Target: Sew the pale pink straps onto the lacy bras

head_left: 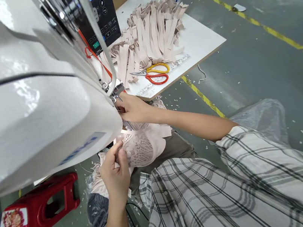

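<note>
A pale pink lace bra [139, 149] hangs below the head of a white sewing machine [31, 108], its cup facing me. My left hand [115, 174] pinches the bra's left edge between thumb and fingers. Higher up, my right hand [135, 109] is curled in close beside the needle area [116, 94]. Its fingertips are partly hidden by the machine head, and whatever they grip cannot be made out. Part of the bra lies over my lap.
Scissors [157, 74] with yellow and red handles lie on the white table [203, 39], beside a heap of pale fabric strips [153, 33]. A control panel [100, 18] stands behind the needle. A red stool [40, 209] is at lower left. Scraps litter the floor.
</note>
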{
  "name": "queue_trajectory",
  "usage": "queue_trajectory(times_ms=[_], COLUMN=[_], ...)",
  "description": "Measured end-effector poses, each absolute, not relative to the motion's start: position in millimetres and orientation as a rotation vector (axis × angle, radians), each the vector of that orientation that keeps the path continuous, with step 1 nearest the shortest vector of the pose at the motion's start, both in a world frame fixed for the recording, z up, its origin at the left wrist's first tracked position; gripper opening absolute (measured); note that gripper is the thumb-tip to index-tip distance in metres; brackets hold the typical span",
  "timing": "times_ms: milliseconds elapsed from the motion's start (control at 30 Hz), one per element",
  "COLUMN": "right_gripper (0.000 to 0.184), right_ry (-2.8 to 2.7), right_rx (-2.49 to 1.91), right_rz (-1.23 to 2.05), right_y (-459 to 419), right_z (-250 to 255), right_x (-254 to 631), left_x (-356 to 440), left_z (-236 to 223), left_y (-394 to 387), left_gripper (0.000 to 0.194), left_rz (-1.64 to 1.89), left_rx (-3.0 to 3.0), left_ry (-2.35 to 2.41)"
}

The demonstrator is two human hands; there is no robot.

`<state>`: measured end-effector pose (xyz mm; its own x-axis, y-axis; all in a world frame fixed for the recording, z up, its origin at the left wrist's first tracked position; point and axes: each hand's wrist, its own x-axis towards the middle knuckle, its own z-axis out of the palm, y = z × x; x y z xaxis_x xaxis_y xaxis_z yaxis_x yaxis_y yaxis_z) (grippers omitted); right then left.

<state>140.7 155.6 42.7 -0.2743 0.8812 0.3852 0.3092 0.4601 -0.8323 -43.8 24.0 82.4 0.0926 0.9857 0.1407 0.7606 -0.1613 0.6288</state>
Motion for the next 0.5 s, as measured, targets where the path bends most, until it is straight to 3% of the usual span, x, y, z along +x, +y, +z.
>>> queue_trajectory(times_ms=[333, 500], right_gripper=[0.008, 0.012], right_ry=[-1.777, -1.776], right_rx=[-0.994, -0.996], right_rz=[0.809, 0.824], right_y=[147.8, 145.3], right_z=[44.3, 38.1], right_x=[142.5, 146.2], left_x=[-48.3, -32.0], left_z=[73.2, 67.1], left_y=[24.2, 16.0], left_gripper=[0.028, 0.030], left_rz=[0.753, 0.980], left_rx=[2.024, 2.425], left_ry=[1.666, 1.723])
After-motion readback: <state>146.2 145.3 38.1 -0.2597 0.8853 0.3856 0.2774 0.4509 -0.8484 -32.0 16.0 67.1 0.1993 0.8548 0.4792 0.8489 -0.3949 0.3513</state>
